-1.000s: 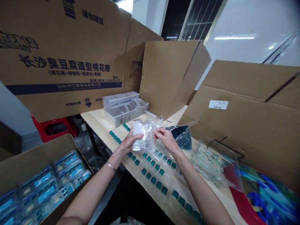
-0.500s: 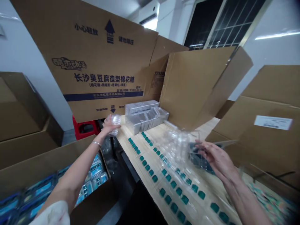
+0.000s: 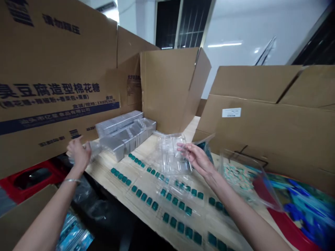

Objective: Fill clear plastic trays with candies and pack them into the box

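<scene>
Clear tray (image 3: 94,148) seemingly gripped by left hand (image 3: 80,152); open right hand (image 3: 199,159) poised at second tray (image 3: 172,155), which could slide into teal pieces (image 3: 180,227) if brushed.

Stacked clear plastic trays (image 3: 123,134) stand at the far end of a pale wooden surface (image 3: 101,170), against a brown cardboard carton (image 3: 52,80) at upper left. Rows of green-filled plastic trays (image 3: 170,202) cover the surface's middle, with a loose clear plastic tray (image 3: 174,155) on top and a clear plastic lid (image 3: 243,177) to the right. A red plastic stool (image 3: 31,177) sits below left.
</scene>
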Motion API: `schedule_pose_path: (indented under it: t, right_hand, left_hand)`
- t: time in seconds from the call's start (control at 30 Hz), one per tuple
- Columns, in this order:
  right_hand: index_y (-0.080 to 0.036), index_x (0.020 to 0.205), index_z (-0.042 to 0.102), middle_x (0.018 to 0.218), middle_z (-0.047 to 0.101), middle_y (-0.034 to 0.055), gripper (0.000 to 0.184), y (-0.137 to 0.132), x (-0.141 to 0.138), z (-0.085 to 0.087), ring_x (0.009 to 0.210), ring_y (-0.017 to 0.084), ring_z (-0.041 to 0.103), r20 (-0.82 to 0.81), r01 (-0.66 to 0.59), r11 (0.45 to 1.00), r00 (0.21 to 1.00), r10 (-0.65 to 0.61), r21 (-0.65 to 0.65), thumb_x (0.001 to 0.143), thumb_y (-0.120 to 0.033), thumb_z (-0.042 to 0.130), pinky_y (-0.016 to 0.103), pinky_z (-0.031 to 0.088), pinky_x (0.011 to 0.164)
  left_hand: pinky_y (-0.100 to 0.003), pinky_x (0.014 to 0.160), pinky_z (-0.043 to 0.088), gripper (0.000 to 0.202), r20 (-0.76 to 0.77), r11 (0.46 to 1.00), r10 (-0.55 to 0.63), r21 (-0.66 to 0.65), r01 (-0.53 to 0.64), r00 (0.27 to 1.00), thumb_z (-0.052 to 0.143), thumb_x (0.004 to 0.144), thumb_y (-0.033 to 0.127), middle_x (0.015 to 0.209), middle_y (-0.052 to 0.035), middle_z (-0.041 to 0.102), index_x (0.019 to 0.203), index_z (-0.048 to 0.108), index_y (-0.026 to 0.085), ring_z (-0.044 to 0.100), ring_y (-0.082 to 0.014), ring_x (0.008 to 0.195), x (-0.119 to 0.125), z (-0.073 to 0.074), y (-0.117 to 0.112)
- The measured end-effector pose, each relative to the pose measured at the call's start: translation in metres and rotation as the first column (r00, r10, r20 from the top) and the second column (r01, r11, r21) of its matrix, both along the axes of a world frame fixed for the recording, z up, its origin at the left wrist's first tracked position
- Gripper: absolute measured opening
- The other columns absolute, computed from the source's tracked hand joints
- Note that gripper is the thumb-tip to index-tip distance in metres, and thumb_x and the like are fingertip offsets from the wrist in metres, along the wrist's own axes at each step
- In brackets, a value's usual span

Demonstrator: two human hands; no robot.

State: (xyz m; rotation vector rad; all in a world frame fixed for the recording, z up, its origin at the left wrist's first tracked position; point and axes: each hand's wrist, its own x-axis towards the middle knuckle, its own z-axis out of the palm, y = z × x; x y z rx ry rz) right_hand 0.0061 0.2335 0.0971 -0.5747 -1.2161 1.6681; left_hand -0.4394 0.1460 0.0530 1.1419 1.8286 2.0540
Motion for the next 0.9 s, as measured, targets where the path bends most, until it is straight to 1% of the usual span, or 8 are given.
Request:
schedule_pose_path:
  t: [0.07,0.13,0.23,0.33,0.5,0.63,0.73,0.9]
  right_hand:
    - [-0.019,0.075,0.067,0.1,0.07,0.0046,0.007,-0.005,-0.004,-0.001,0.082,0.013,0.064,-0.049,-0.027,1.0,0.998,0.027,-0.004,0.075,-0.025,0.068,0.023,0.053,0.075]
    - [-0.019,0.073,0.065,0.098,0.07,0.0038,0.006,-0.014,-0.01,-0.003,0.081,0.012,0.063,-0.092,-0.052,0.999,0.994,0.052,-0.004,0.076,-0.023,0.067,0.022,0.052,0.075]
    - [-0.018,0.075,0.065,0.099,0.07,0.0046,0.008,-0.029,-0.015,-0.008,0.083,0.013,0.064,-0.091,-0.071,0.997,0.993,0.071,0.003,0.077,-0.026,0.066,0.024,0.052,0.078]
    - [-0.018,0.082,0.065,0.102,0.069,0.0061,0.013,-0.045,-0.007,-0.016,0.087,0.016,0.065,-0.029,-0.077,0.997,0.997,0.077,-0.009,0.078,-0.031,0.067,0.029,0.052,0.082]
    - [-0.024,0.106,0.059,0.103,0.068,0.003,0.031,-0.063,0.037,-0.02,0.084,0.014,0.065,0.121,0.068,0.997,0.991,-0.064,-0.026,0.079,-0.039,0.065,0.026,0.053,0.071]
    - [-0.026,0.124,0.047,0.091,0.069,-0.0004,0.062,-0.075,0.073,-0.019,0.065,0.011,0.061,0.236,0.145,0.989,0.961,-0.146,0.02,0.069,-0.033,0.074,0.021,0.05,0.053]
    - [-0.02,0.111,0.053,0.077,0.066,-0.0016,0.053,-0.084,0.094,-0.025,0.056,0.01,0.059,0.211,0.299,0.954,0.933,-0.291,-0.006,0.064,-0.033,0.076,0.021,0.049,0.048]
    - [-0.023,0.103,0.05,0.08,0.063,-0.0024,0.048,-0.103,0.112,-0.049,0.063,0.013,0.062,0.033,0.693,0.719,0.721,-0.693,-0.044,0.064,-0.034,0.075,0.026,0.055,0.052]
  left_hand:
    - [-0.046,0.107,0.027,0.044,-0.032,0.996,0.092,0.008,-0.092,0.995,0.065,0.077,0.035,0.13,-0.0074,0.045,0.115,0.051,0.019,0.029,-0.0335,0.132,0.049,0.004,-0.012]
    - [-0.046,0.101,0.036,0.045,0.087,0.983,-0.181,-0.009,0.183,0.98,0.064,0.078,0.04,0.119,-0.0092,0.054,0.116,0.052,0.019,0.048,-0.0287,0.117,0.112,0.01,-0.024]
    - [-0.047,0.087,0.049,0.047,0.498,0.712,-0.654,0.151,0.686,0.569,0.054,0.084,0.049,0.131,-0.0116,0.05,0.123,0.048,0.023,0.058,-0.0263,0.108,0.199,0.019,-0.034]
    - [-0.047,0.08,0.054,0.042,0.621,0.558,-0.726,0.281,0.781,0.296,0.061,0.081,0.041,0.126,-0.0125,0.055,0.117,0.052,0.021,0.064,-0.0264,0.098,0.252,0.021,-0.033]
    - [-0.037,0.069,0.057,0.044,0.597,0.535,-0.731,0.2,0.821,0.331,0.072,0.073,0.024,0.102,-0.0056,0.067,0.113,0.055,0.02,0.068,-0.0211,0.081,0.287,0.015,-0.023]
    - [-0.033,0.067,0.057,0.056,0.595,0.348,-0.756,0.011,0.937,0.274,0.074,0.071,0.026,0.098,-0.0077,0.069,0.122,0.053,0.019,0.068,-0.0203,0.076,0.305,0.02,-0.02]
    - [-0.034,0.074,0.056,0.057,0.661,0.42,-0.704,0.094,0.903,0.259,0.069,0.075,0.039,0.106,-0.0116,0.068,0.125,0.052,0.018,0.068,-0.0206,0.082,0.325,0.021,-0.022]
    - [-0.04,0.093,0.049,0.057,0.683,0.514,-0.711,0.342,0.787,0.168,0.067,0.075,0.047,0.131,-0.0065,0.056,0.125,0.047,0.032,0.061,-0.0225,0.108,0.385,0.001,-0.046]
